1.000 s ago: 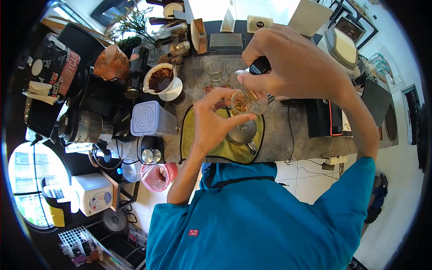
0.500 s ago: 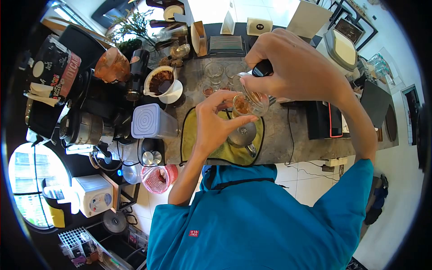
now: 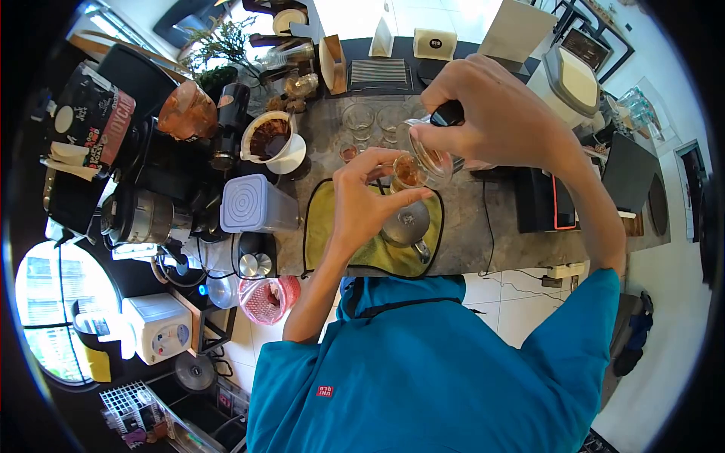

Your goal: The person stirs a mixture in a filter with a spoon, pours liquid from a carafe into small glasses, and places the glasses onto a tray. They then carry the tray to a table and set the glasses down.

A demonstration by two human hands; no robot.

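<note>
My left hand (image 3: 359, 200) is curled around a small glass (image 3: 408, 172) with amber-brown liquid in it, above the cloth. My right hand (image 3: 495, 117) grips the black handle of a glass carafe (image 3: 433, 160), tipped so that its mouth is right at the small glass's rim. Some brownish liquid shows inside the carafe. Below the small glass, a metal pitcher (image 3: 408, 225) stands on a green cloth (image 3: 325, 234) with dark edging. Beyond my hands are two clear glasses, one of them a wide glass (image 3: 358, 118), and a smaller glass of reddish-brown liquid (image 3: 348, 152).
A white dripper (image 3: 291, 155) with wet coffee grounds in its filter stands to the left. Nearer is a lidded plastic container (image 3: 260, 204). A drip tray (image 3: 380, 75) lies at the back. A black cable (image 3: 487, 226) crosses the counter on the right.
My right hand and the carafe have shifted slightly to the right. My left hand and the small glass stay almost in place.
</note>
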